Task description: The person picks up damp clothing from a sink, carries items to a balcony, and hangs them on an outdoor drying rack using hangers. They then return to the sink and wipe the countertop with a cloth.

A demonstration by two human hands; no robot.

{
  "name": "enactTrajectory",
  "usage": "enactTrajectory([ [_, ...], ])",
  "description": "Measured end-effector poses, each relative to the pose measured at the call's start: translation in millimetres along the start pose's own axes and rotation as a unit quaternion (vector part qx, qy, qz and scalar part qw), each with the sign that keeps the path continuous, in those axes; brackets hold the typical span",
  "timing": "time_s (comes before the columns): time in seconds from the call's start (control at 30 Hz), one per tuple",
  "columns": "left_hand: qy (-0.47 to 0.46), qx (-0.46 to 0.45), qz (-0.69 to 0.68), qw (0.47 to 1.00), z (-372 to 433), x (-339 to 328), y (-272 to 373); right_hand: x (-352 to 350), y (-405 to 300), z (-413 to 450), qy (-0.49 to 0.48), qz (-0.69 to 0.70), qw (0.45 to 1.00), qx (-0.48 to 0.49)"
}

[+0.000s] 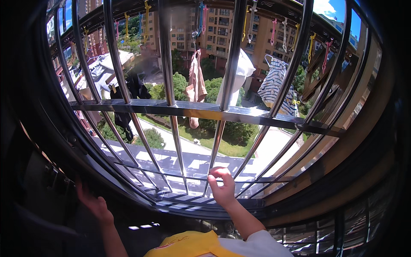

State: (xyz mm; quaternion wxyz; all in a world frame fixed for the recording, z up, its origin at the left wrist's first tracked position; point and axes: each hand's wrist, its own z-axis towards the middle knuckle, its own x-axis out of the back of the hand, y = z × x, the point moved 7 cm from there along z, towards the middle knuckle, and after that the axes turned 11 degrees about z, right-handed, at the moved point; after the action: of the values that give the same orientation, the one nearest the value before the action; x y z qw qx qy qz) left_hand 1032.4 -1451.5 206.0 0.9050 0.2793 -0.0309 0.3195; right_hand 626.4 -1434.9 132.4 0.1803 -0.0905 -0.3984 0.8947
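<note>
My right hand (224, 189) is raised before the steel window bars, its thumb and fingers curled into a ring. The fingertips overlap a vertical metal bar (217, 136) in the picture; whether they touch or pinch it cannot be told. My left hand (96, 204) is in shadow at lower left, fingers stretched out and holding nothing visible, beside the dark window frame (80, 151). Beyond the bars hang a pink garment (196, 80), a white garment (237, 77), a striped garment (273, 82) and dark clothing (123, 99).
A flat metal crossbar (196, 109) joins the upright bars. Overhead, a dark drying rack (276, 8) carries several coloured plastic hooks, such as a pink one (274, 31). More laundry (102, 69) hangs at left. A sunlit ledge (192, 163) lies below, with trees and apartment buildings farther off.
</note>
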Motion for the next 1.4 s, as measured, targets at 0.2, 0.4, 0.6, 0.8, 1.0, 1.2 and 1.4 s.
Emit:
enactTrajectory([
  [0.2,-0.030,-0.006,-0.124,0.992,15,-62,1,-157,0,-36,-0.346,0.043,0.933,-0.093],
  [0.4,-0.132,0.125,-0.186,0.966,-9,-18,-49,-307,-18,-32,-0.389,0.073,0.918,-0.010],
  [0.6,-0.093,0.083,-0.222,0.967,10,38,-58,-322,-27,-13,-0.272,0.125,0.953,-0.040],
  [0.8,-0.037,0.062,-0.219,0.973,10,75,-66,-336,-3,-32,-0.353,0.005,0.931,-0.091],
  [1.0,-0.019,0.095,-0.230,0.968,12,73,-61,-334,-2,-27,-0.391,0.033,0.909,-0.139],
  [1.2,-0.030,0.055,-0.240,0.969,20,69,-44,-317,0,-25,-0.349,0.050,0.914,-0.201],
  [1.4,-0.011,0.062,-0.210,0.976,12,91,-60,-279,-16,-23,-0.361,0.024,0.907,-0.216],
])
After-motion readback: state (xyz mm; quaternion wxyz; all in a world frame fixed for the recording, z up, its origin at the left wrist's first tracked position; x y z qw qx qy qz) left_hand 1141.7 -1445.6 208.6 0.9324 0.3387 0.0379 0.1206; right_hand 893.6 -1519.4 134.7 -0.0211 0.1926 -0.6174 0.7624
